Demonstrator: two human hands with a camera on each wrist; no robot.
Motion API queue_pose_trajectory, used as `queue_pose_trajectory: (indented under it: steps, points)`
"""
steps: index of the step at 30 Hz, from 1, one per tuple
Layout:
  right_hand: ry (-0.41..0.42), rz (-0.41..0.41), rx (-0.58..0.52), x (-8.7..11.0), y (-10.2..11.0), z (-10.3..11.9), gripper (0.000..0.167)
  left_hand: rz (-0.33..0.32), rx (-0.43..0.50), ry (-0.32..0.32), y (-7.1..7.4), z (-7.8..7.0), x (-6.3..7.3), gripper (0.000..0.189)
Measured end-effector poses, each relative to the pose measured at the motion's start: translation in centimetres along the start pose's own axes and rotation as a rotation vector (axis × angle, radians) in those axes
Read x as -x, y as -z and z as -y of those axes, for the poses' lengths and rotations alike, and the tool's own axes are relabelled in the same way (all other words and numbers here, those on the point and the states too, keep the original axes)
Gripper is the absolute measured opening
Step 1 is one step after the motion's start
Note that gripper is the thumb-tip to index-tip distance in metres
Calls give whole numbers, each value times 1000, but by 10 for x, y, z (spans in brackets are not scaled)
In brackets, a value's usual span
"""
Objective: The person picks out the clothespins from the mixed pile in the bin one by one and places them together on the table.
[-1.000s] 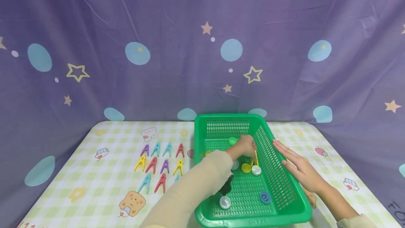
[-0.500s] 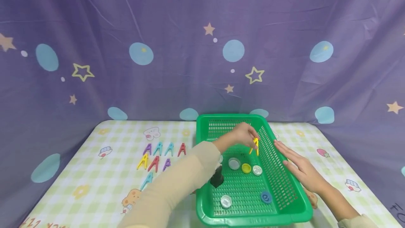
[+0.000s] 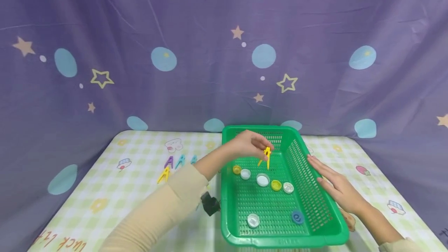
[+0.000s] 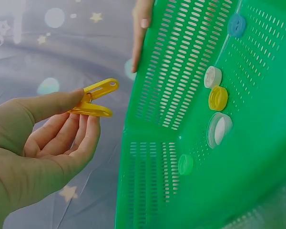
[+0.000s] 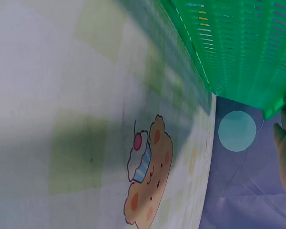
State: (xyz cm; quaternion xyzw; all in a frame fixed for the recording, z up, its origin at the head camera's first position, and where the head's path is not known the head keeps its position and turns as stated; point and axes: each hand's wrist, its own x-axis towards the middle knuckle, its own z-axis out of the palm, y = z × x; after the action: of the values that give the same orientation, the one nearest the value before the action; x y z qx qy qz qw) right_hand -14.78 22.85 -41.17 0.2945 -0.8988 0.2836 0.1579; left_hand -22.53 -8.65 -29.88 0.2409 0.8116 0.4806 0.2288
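My left hand (image 3: 249,145) pinches a yellow clothespin (image 3: 266,157) between thumb and fingers, above the far part of the green basket (image 3: 285,241). In the left wrist view the clothespin (image 4: 96,101) sticks out from the fingertips, its free legs spread. My right hand (image 3: 340,188) rests on the basket's right rim with straight fingers. Inside the basket lie several bottle caps, among them a blue one (image 3: 298,217), a yellow one (image 3: 276,185), a white one (image 3: 263,180) and a clear one (image 3: 253,220). A green cap (image 4: 185,164) shows in the left wrist view.
Left of the basket, clothespins lie on the checked tablecloth (image 3: 115,205): a purple one (image 3: 169,162), a light blue one (image 3: 180,161), a yellow one (image 3: 163,175) and others partly hidden by my left sleeve (image 3: 164,205). A purple curtain (image 3: 196,88) hangs behind the table.
My left hand has lifted the yellow clothespin off the basket floor and carried it up and to the left. The right hand stays on the rim. The head view has turned slightly left.
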Motion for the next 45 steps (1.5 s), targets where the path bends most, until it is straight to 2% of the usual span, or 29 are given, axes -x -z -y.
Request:
queue_pose_trajectory:
  steps: [4, 10, 15, 21, 28, 32, 37, 41, 45]
  points:
    - [1, 4, 13, 1, -1, 0, 55, -2, 35, 8, 12, 10, 23, 34]
    - [-1, 13, 14, 0, 0, 2, 55, -42, 31, 37, 34, 29, 59, 34]
    - [1, 15, 8, -1, 1, 4, 56, -106, 62, 59, 55, 45, 91, 37]
    - [2, 6, 6, -2, 3, 3, 56, -173, 57, 64, 78, 74, 125, 41]
    - [12, 2, 1, -1, 1, 1, 56, -242, 44, 155, 95, 112, 160, 51]
    - [10, 4, 2, 1, -1, 2, 56, -265, 82, 185, 98, 137, 177, 54]
    - [5, 7, -3, 4, -3, 4, 56, -299, 69, 221, 103, 162, 193, 53]
    - [9, 6, -4, 3, -2, 5, 56, -326, 23, 247, 106, 176, 199, 51]
    - [-2, 8, 5, -2, 1, 4, 56, -394, -49, 296, 107, 188, 198, 48]
